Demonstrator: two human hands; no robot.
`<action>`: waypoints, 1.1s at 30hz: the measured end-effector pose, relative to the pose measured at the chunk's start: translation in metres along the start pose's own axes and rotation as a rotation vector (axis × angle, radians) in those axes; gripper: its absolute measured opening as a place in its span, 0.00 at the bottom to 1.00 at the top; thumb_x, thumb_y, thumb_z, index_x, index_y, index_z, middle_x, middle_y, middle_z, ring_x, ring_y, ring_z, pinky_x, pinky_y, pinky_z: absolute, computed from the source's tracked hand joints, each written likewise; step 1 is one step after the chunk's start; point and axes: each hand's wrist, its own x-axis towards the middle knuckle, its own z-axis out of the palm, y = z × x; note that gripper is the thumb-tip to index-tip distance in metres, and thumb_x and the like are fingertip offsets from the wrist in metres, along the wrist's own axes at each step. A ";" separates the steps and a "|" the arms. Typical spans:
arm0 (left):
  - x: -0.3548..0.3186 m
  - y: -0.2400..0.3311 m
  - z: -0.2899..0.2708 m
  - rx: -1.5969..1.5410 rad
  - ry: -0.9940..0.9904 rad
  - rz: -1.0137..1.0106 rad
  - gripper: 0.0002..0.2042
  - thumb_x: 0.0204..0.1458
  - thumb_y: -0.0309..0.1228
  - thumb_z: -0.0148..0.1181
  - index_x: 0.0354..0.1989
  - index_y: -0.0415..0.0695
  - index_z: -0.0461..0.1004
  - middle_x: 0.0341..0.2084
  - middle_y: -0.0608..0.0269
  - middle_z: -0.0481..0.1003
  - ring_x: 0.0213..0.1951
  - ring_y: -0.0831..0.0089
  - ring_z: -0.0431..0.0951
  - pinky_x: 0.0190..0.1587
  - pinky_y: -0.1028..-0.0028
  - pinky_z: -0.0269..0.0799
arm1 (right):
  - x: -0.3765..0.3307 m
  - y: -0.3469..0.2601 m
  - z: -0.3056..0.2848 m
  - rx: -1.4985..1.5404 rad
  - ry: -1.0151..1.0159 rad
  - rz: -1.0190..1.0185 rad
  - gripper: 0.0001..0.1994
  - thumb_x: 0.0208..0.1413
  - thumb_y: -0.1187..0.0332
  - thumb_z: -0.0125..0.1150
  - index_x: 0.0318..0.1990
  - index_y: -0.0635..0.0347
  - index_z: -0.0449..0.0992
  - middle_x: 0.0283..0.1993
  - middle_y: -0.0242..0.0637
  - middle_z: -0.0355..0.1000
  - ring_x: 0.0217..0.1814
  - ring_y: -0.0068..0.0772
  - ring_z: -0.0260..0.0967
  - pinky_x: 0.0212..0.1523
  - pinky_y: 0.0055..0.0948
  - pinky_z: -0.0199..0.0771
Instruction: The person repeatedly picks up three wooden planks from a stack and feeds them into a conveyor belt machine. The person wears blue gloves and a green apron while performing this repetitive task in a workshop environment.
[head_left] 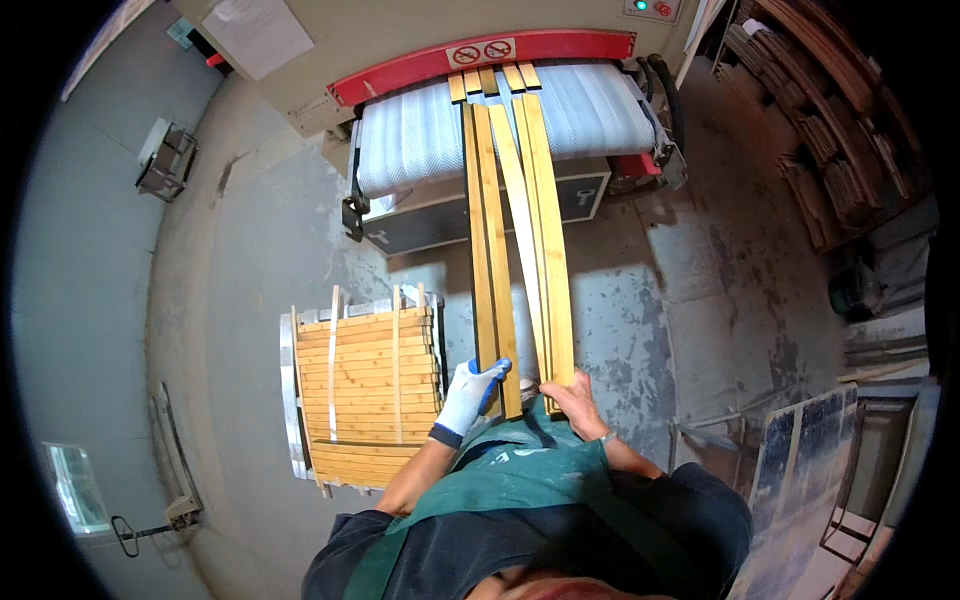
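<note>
The work appears to be partway through. The near ends of 2 groups of long wooden strips are held in front of the body, while their far ends are rested on the pale belt [420,140] of the machine [350,30]. The left group [497,250] is gripped by the left hand [478,388], gloved in white and blue, with the fingers closed around the edge and the thumb laid over the top. The right group [549,250] is held by the bare right hand [568,396], curled at the near end; its underside fingers are hidden. A narrow gap is left between the 2 groups.

Farther off, 5 short lengths of wood [488,80] are seen on the belt, partly covered by the red guard [400,70]. Whether strips are being fed in or taken out cannot be told, so finished and unfinished pieces cannot be separated with certainty.

No bin or box with visible contents is made out. On the left, a stack of similar strips [365,375] is carried on a low support [288,380] and crossed by pale slats [397,350]. On the far right, brown boards [830,110] are piled.
</note>
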 end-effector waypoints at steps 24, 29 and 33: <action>0.086 0.019 -0.041 -0.123 -0.121 -0.001 0.14 0.62 0.34 0.63 0.52 0.42 0.79 0.38 0.68 0.79 0.36 0.79 0.77 0.38 0.79 0.72 | 0.076 -0.035 -0.015 0.607 -0.092 0.098 0.21 0.52 0.80 0.67 0.55 0.68 0.72 0.49 0.40 0.77 0.48 0.31 0.77 0.49 0.30 0.80; 0.112 0.002 -0.047 -0.616 -0.262 -0.039 0.17 0.65 0.27 0.56 0.60 0.37 0.73 0.53 0.54 0.78 0.54 0.65 0.80 0.55 0.69 0.79 | 0.098 -0.040 -0.021 0.645 -0.114 0.070 0.19 0.53 0.81 0.65 0.53 0.69 0.73 0.48 0.41 0.78 0.47 0.33 0.78 0.49 0.30 0.81; 0.121 0.016 -0.045 -0.695 -0.353 -0.035 0.17 0.64 0.28 0.57 0.60 0.35 0.73 0.53 0.53 0.78 0.52 0.64 0.81 0.55 0.66 0.81 | 0.112 -0.043 -0.023 0.680 -0.124 0.100 0.19 0.54 0.80 0.66 0.53 0.72 0.73 0.48 0.43 0.78 0.48 0.35 0.79 0.49 0.32 0.82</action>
